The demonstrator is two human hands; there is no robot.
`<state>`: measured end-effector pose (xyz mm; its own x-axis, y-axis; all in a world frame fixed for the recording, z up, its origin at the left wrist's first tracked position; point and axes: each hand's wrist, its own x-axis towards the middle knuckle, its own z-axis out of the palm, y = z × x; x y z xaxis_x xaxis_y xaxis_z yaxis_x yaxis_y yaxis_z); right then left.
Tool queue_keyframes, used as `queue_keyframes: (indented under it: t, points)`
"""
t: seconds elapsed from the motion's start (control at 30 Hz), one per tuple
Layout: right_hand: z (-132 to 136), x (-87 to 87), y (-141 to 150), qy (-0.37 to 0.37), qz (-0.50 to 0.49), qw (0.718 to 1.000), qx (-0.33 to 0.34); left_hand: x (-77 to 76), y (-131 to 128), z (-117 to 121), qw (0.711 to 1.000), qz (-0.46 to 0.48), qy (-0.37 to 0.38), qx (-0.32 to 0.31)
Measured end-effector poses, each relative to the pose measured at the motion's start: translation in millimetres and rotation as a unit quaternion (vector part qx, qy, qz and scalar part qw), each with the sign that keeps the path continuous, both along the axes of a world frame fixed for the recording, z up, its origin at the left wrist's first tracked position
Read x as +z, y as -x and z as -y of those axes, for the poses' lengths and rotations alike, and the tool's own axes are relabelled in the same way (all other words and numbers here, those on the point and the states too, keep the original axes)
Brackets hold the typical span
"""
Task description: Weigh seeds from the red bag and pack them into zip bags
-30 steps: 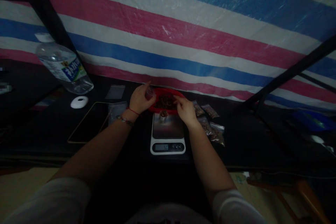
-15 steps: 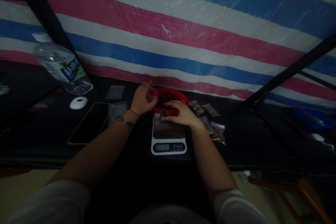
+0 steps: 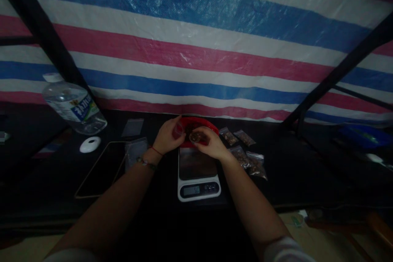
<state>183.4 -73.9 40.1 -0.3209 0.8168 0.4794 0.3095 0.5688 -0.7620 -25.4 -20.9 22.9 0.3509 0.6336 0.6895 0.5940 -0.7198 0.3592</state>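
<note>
My right hand (image 3: 211,142) is closed around a small clear cup (image 3: 195,136) of brown bits, tilted over the near edge of a red tray (image 3: 211,125). More dark brown pieces lie in the tray. In my left hand (image 3: 168,134) is a small clear empty cup (image 3: 178,130), held at the tray's left side. Just below both hands sits a white kitchen scale (image 3: 199,190) with a lit display; nothing rests on its dark plate. Several zip bags (image 3: 241,156) of brown bits lie to the right of my right hand.
On the left stand a large water bottle (image 3: 76,104) and a white oval object (image 3: 90,144) beside a phone or tablet (image 3: 101,170). Flat clear bags (image 3: 135,151) lie near my left wrist. Striped plastic sheeting (image 3: 196,61) and black metal bars (image 3: 302,102) rise behind the table.
My right hand has lifted the small cup off the scale and brought it over the red tray. My left hand stays by the tray with its cup. The view has tilted upward.
</note>
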Motion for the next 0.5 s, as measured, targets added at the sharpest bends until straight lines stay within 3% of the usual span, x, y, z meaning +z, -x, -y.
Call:
queue_keyframes:
  t: [0.2,0.37,0.5]
  points:
    - [-3.3,-4.5,3.2,-0.017,-0.079,0.996,-0.045,2.2,-13.0,10.4,0.991,-0.038,0.06,-0.115]
    - [-1.5,-2.0,3.5,0.0,-0.078,0.996,-0.039,1.1,-20.9,17.6,0.989,-0.024,0.079,-0.121]
    - [1.3,6.8,-0.7,-0.042,-0.032,0.998,-0.027,1.3,-22.2,20.7,0.987,-0.011,0.105,-0.118]
